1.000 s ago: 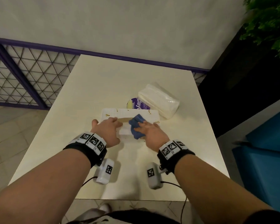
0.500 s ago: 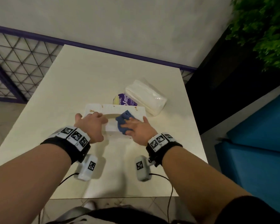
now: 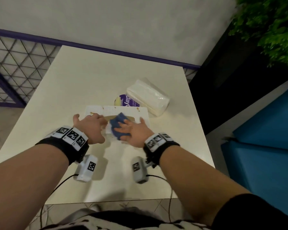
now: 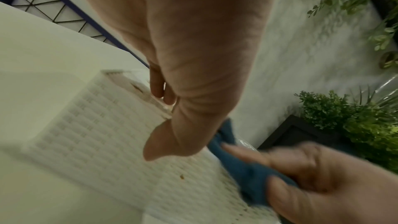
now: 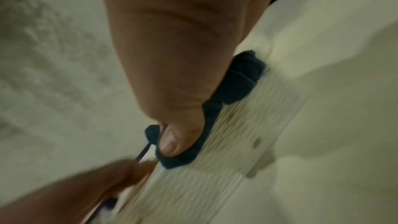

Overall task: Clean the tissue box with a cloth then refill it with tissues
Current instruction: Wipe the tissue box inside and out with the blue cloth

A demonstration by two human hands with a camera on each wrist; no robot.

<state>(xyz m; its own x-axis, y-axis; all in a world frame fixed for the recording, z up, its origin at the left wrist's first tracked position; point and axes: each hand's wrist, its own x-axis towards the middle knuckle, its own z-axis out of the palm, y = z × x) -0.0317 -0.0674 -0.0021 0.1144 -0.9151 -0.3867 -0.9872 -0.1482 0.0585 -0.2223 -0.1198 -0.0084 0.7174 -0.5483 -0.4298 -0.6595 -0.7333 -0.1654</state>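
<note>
The white tissue box [image 3: 98, 111] lies on the cream table [image 3: 90, 80], its ribbed side [image 4: 96, 134] flecked with small brown spots. My left hand [image 3: 90, 128] grips the box's left part, fingers curled over its top edge [image 4: 159, 89] and thumb on the near side. My right hand [image 3: 133, 130] presses a blue cloth [image 3: 119, 121] against the box's top and near side with straight, spread fingers. Its thumb [image 5: 172, 142] lies on the cloth [image 5: 243, 77]. A clear-wrapped pack of white tissues [image 3: 148, 97] lies behind the box to the right.
A purple wrapper [image 3: 128, 102] lies between the box and the tissue pack. A purple railing with wire mesh [image 3: 15, 63] runs along the table's far left. Blue seating [image 3: 264, 138] stands to the right, with green plants [image 3: 273, 22] above.
My right hand has slid the cloth a little to the left along the box and its fingers have spread. My left hand keeps its hold. The head view has shifted.
</note>
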